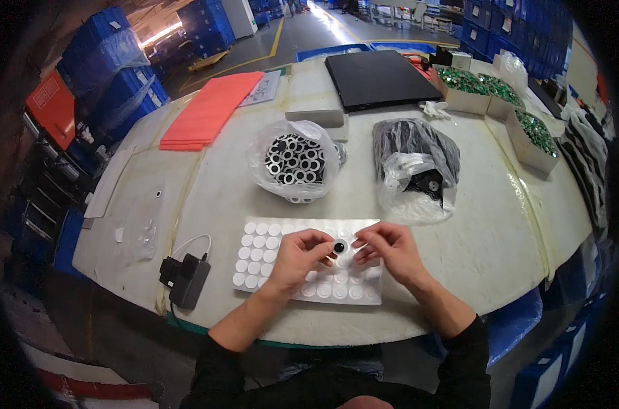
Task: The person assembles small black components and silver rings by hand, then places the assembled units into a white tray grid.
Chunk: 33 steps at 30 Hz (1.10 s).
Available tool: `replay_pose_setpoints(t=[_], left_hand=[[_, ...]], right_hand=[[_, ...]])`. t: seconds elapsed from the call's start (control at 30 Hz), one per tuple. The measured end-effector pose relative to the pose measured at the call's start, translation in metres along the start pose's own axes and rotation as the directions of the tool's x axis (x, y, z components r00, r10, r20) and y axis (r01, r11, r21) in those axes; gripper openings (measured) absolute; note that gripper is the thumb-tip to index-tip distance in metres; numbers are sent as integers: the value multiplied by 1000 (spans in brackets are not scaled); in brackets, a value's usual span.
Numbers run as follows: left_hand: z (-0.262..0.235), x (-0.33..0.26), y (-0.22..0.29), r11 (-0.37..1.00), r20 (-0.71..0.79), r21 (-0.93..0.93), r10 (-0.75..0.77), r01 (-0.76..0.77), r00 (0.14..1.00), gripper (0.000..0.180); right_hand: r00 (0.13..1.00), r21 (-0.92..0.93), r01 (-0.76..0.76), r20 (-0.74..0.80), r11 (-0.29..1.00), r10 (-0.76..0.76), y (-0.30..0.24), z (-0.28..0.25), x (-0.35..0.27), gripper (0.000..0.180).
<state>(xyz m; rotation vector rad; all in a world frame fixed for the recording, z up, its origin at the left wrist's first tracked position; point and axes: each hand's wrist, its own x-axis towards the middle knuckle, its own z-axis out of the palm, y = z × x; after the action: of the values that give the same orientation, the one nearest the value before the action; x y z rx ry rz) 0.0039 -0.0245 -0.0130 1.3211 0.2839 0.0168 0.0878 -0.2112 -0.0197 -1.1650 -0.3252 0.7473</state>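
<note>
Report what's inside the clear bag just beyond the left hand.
The bag holds a heap of black-and-silver rings. The top layer shows through its open mouth; whatever lies deeper is covered by them.

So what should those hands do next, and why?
Perhaps bring the right hand in to steady the small black round piece: the left hand has it at its fingertips over the white tray, and the right hand's fingers are close beside it.
</note>
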Motion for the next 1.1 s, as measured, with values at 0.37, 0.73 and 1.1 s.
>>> replay_pose_setpoints(t=[0.37,0.73,1.1], left_hand=[[-64,142,94,748,-284,657,361,-94,888,17],[-100,86,91,468,-128,856,605,-221,786,18],[-88,-27,28,268,251,902,312,-338,916,17]], right_hand=[[487,-949,-53,-295,309,-822,-21,-130,28,12],[684,-968,-200,-250,154,-685,-13,-125,50,18],[567,-893,341,-54,294,-822,-6,-64,29,20]])
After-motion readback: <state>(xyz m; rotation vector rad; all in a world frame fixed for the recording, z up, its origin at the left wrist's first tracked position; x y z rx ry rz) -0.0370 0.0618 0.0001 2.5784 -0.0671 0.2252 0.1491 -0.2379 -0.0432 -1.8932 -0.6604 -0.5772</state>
